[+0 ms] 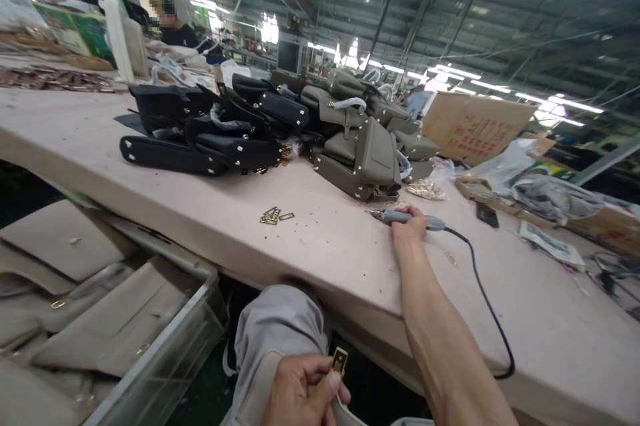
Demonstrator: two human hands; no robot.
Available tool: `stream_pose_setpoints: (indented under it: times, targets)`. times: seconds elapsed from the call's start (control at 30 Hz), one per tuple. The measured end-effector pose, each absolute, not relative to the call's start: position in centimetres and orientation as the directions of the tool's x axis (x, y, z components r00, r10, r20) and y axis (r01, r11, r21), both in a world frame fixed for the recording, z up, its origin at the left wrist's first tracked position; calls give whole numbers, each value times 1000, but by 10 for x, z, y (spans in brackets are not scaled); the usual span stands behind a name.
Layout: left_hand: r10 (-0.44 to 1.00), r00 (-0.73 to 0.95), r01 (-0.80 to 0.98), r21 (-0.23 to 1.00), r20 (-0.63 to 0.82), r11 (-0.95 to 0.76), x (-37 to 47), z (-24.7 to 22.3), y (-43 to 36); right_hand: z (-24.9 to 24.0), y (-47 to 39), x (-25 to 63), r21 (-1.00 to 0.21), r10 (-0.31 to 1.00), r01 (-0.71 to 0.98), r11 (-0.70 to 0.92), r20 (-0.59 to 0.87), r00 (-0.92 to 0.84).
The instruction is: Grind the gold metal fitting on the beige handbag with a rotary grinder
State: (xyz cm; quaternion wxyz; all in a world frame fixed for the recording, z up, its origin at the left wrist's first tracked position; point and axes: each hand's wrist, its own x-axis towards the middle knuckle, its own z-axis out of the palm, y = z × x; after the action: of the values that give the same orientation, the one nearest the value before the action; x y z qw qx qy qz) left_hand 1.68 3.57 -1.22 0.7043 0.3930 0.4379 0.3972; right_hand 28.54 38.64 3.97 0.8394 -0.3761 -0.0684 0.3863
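Two things are held: the left hand (305,386) pinches a clasp (339,360) beyond the near edge of the surface (190,199) (a slackened pinch could drop it), the right hand (411,226) grips a driver (388,215) inside that edge.

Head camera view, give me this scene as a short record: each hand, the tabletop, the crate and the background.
Left hand: pinches a gold rectangular metal fitting below the table edge
Right hand: grips a grey pen-shaped power tool, its tip pointing left
Tool cord: black cable, curving over the table
Tabletop: pinkish-beige surface with loose gold rectangular metal frames, black bags and olive-grey bags
Crate: translucent plastic crate, lower left, holding beige bags
Background: large brown cardboard box, behind right
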Motion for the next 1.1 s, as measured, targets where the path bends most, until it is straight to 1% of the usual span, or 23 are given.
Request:
stream_pose_setpoints:
  times: [0.1, 0.2, 0.37, 0.57, 0.8, 1.1]
  targets:
    - [903, 301, -226, 898, -305, 379, 19, -16, 37, 35, 391, 285, -695, 626, -566, 444, -212, 751]
    - [895, 316, -227, 891, -315, 393, 22, -16, 38, 32, 393, 286, -705, 596, -544, 454, -213, 774]
    - [881, 329, -236, 874, -340, 426, 29, -14, 42, 29, 394, 285, -707, 605, -528, 471, -178, 777]
    - [882, 326, -255, 866, -341, 430, 34, -23, 40, 25, 398, 284, -716, 623, -509, 478, -132, 771]
    - [887, 324, -283, 861, -328, 422, 35, -28, 38, 23, 401, 284, -718, 603, -502, 482, -144, 784]
    - [904, 309, -279, 880, -297, 384, 39, -28, 38, 28, 397, 280, -687, 617, -529, 498, -148, 773]
